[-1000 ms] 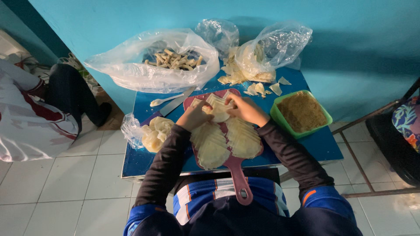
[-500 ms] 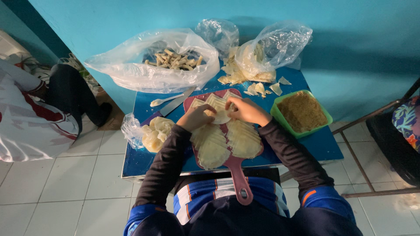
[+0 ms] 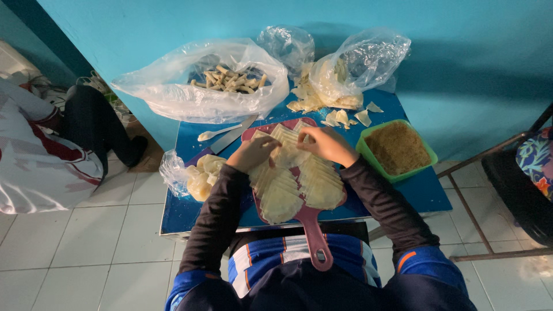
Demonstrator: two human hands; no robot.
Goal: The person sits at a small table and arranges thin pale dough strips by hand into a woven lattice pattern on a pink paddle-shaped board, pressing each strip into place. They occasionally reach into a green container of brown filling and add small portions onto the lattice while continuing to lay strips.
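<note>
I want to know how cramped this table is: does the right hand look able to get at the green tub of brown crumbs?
Probably yes. The right hand rests on the wrappers, with the green tub just to its right and only bare blue table between them.

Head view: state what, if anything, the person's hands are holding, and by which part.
Both the left hand and the right hand pinch one pale wrapper sheet by its opposite side edges, over the red cutting board.

**Materials and finishes**

Bench (image 3: 190, 210): glossy blue top. Cutting board (image 3: 314, 233): smooth red plastic. Wrapper sheets (image 3: 288, 193): pale, matt, thin dough. Bags (image 3: 173, 98): clear crinkled shiny plastic. Tub (image 3: 427, 154): green plastic, grainy brown filling. Spoon (image 3: 216, 133): white plastic. Floor (image 3: 86, 247): glossy tile.
</note>
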